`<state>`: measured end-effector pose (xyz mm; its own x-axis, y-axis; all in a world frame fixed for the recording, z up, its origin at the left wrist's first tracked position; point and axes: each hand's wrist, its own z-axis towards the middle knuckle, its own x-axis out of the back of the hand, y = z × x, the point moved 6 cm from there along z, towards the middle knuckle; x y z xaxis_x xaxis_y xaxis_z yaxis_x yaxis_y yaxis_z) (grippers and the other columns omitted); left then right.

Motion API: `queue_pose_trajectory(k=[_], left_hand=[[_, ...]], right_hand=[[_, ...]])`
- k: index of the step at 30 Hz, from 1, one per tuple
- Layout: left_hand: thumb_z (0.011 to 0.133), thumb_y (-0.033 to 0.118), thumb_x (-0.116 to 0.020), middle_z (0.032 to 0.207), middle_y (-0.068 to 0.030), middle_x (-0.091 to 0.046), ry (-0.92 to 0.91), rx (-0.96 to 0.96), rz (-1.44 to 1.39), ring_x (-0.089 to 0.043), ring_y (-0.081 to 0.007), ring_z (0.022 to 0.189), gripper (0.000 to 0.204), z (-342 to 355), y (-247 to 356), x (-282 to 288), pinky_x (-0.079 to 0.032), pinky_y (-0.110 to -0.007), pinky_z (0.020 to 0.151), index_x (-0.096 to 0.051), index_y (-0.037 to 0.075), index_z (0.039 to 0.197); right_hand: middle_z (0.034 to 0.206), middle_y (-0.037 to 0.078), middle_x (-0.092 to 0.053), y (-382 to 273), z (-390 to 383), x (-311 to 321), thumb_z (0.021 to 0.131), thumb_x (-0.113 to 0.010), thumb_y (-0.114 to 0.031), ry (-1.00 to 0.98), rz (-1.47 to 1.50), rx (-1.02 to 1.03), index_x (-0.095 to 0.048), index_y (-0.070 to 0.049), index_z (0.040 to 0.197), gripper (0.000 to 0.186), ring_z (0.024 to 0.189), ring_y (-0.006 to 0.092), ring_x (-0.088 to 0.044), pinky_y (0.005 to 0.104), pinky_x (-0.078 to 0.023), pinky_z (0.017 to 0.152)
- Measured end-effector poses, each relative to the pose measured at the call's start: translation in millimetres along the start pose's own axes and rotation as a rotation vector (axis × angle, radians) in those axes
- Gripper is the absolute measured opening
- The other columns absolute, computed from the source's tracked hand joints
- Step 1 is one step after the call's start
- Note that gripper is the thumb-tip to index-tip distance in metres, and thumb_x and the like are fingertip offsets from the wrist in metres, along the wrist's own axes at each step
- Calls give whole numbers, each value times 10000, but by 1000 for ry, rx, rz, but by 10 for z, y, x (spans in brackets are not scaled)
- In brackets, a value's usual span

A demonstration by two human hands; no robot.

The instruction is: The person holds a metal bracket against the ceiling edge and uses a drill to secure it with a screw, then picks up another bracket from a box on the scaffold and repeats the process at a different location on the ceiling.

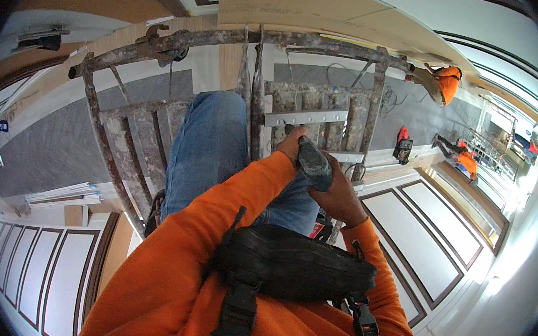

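The left hand has its fingers closed round the front of a dark grey, elongated power tool; the right hand wraps its rear end, some of its fingers hidden behind the body. The tool sits over the right half of a rusty, paint-spattered metal scaffold platform, its tip just beside a silvery, perforated metal strip; whether they touch cannot be told.

The strip lies across the slats, its left end by the upright bars at the platform's middle. Between it and the far edge, slats and gaps are uncovered, as they are toward the right edge. A leg in blue jeans fills much of the room left of the tool.

Counted: one tool in the two hands; two silvery strips, the second nearer the platform's right near corner; one black-and-red bag on the floor beyond the right edge; at least two co-workers in orange tops, farther out that way.
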<state>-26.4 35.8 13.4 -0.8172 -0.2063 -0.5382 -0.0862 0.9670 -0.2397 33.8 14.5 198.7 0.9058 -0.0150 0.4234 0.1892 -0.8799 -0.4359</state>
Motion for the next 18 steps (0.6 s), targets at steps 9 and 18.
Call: queue_pose_trajectory(k=[9,18], left_hand=[[872,352,-654,751,-52,-595,16,2,0,-632,-249,659,227,-39,-9,-24,-557,-424,684,-562,145,888],[850,365,-670,736,-54,-577,-5,48,7,-622,-258,652,256,82,-67,76,-547,-434,670,-545,149,908]], right_hand=[[1298,236,-579,11,-1,9,751,-729,-122,-12,5,14,-361,-23,1431,780,1241,358,-560,424,-435,1043],[1294,236,-580,-24,-4,15,750,-728,-110,0,-21,13,-363,-28,1432,777,1231,358,-567,415,-438,1041]])
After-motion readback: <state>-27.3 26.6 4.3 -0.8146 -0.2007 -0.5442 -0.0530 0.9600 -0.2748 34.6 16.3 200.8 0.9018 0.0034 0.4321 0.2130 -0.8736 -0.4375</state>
